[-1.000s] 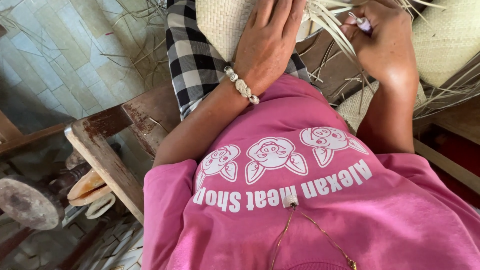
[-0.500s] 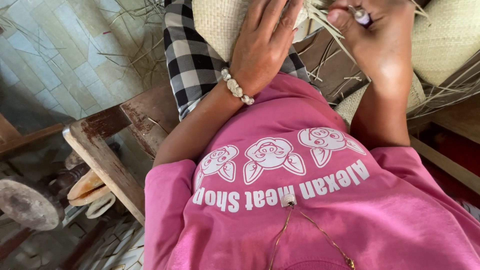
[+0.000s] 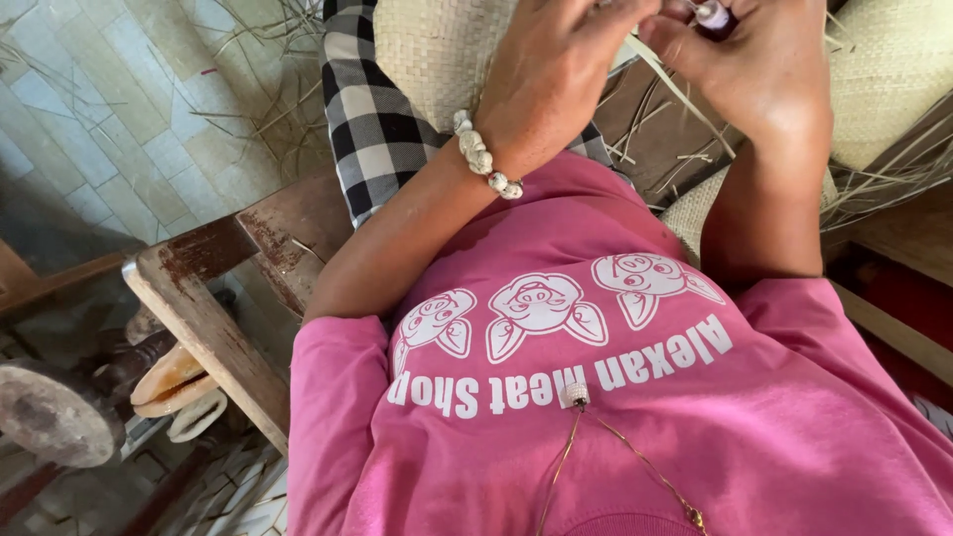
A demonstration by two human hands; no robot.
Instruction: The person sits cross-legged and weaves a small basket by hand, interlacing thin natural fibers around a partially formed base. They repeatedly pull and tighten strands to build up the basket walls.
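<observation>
The left hand is pressing down on the woven mat, fingers curled over its edge, while the right hand is pinching a small pale tool just right of the mat, with a thin straw strip running out between the two hands. The mat is lying across the checked cloth on the person's lap, above the pink shirt. Loose strips are lying on the tiled floor left of the mat, and a wooden bench is standing below and left of it. The strip looks brittle; it could snap or slip from the pinch if pulled sharply, and the mat's open edge could loosen if the left hand lifts.
</observation>
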